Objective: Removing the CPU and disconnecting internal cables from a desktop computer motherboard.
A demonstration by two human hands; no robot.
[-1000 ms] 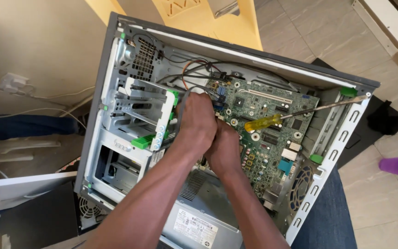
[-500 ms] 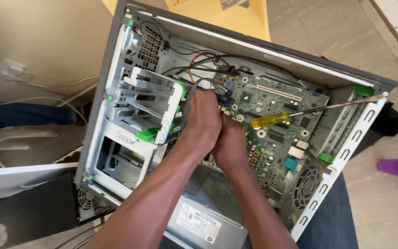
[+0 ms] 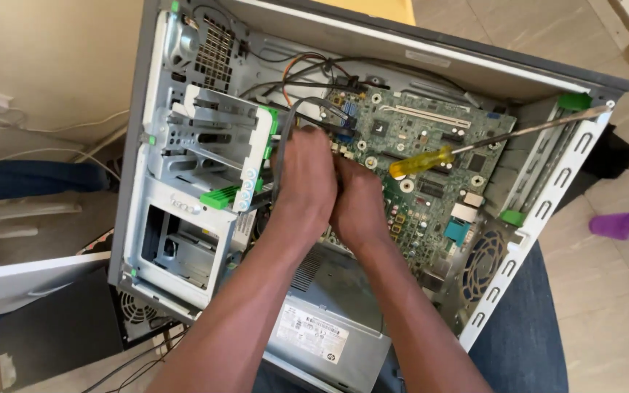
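Note:
An open desktop computer case (image 3: 140, 145) rests on my lap, its green motherboard (image 3: 431, 145) exposed. My left hand (image 3: 306, 182) and my right hand (image 3: 358, 204) are pressed side by side, fingers curled down into the gap between the metal drive cage (image 3: 212, 145) and the motherboard. Their fingertips and whatever they grip are hidden. A grey cable (image 3: 277, 156) loops down just left of my left hand. A screwdriver with a yellow handle (image 3: 420, 161) lies on the motherboard, its shaft reaching to the case's right edge.
The grey power supply (image 3: 329, 320) sits under my forearms. A case fan (image 3: 483, 262) is at the lower right. Black and orange cables (image 3: 307, 73) run along the top. A purple bottle (image 3: 616, 225) lies on the tiled floor at right. White furniture (image 3: 30, 280) stands at left.
The view has drawn closer to the case and tilted slightly. Both hands stay together at the same spot beside the drive cage. The screwdriver has not moved.

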